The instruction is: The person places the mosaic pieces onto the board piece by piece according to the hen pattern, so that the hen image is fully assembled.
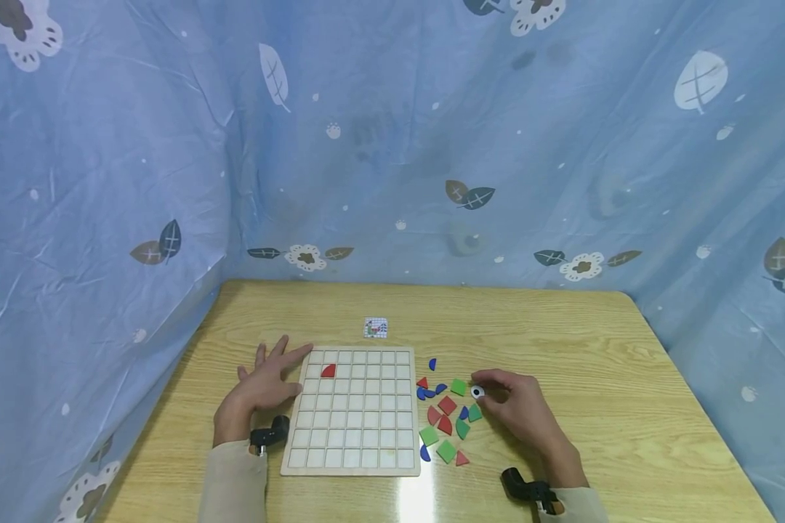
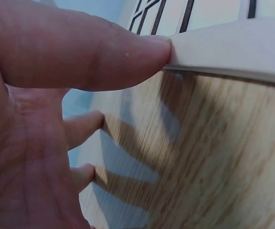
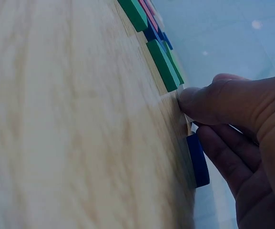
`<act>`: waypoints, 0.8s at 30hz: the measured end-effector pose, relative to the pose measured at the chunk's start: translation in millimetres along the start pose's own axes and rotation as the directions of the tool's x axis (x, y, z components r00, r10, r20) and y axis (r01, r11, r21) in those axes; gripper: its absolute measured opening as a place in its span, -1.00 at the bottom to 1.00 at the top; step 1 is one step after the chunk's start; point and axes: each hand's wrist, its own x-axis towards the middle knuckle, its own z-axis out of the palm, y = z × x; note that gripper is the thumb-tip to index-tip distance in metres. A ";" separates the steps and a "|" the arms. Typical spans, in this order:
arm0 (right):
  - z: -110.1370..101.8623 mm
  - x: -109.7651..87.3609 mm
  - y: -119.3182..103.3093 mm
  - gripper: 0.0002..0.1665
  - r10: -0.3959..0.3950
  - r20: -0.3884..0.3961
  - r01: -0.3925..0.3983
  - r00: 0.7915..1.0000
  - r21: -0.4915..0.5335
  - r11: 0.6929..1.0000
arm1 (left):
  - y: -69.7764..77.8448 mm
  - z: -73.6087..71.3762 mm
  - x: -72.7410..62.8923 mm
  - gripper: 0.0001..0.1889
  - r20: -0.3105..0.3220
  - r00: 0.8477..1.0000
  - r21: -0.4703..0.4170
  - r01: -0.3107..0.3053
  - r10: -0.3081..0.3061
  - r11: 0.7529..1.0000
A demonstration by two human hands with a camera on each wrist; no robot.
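A pale wooden grid board (image 1: 349,469) lies on the table, with a red quarter-circle piece (image 1: 328,371) in one upper-left cell. My left hand (image 1: 268,381) spreads its fingers at the board's left side; in the left wrist view the thumb (image 2: 142,55) presses against the board's edge (image 2: 232,50). To the right of the board, my right hand (image 1: 520,407) pinches a small white disc with a black dot (image 1: 477,391) between thumb and index finger. In the right wrist view, the thumb (image 3: 208,105) mostly hides the disc, and a blue piece (image 3: 198,160) shows close below the fingers.
Several red, green and blue pieces lie scattered between board and right hand, among them a green square (image 1: 446,452), a red square (image 1: 447,405) and a blue half-circle (image 1: 432,364). A small printed picture card (image 1: 376,327) lies behind the board. Blue patterned cloth (image 1: 392,145) surrounds the table.
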 end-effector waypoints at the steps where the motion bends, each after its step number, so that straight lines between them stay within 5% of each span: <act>1: 0.1 0.4 -0.7 -0.56 0.003 -0.002 -0.003 1.000 -0.004 1.000 | -0.4 0.2 0.0 -0.15 -0.003 1.000 0.002 0.001 -0.001 1.000; 10: -0.1 3.7 -13.5 -0.56 0.044 0.005 -0.044 0.999 0.023 0.999 | 0.0 -1.1 0.2 -0.16 -0.010 1.000 0.003 -0.003 0.003 1.000; 24: 38.7 41.1 -70.6 -0.62 -0.186 0.054 0.174 0.981 0.173 0.969 | 1.7 -0.7 -1.2 -0.17 -0.009 1.000 0.003 0.007 -0.007 1.000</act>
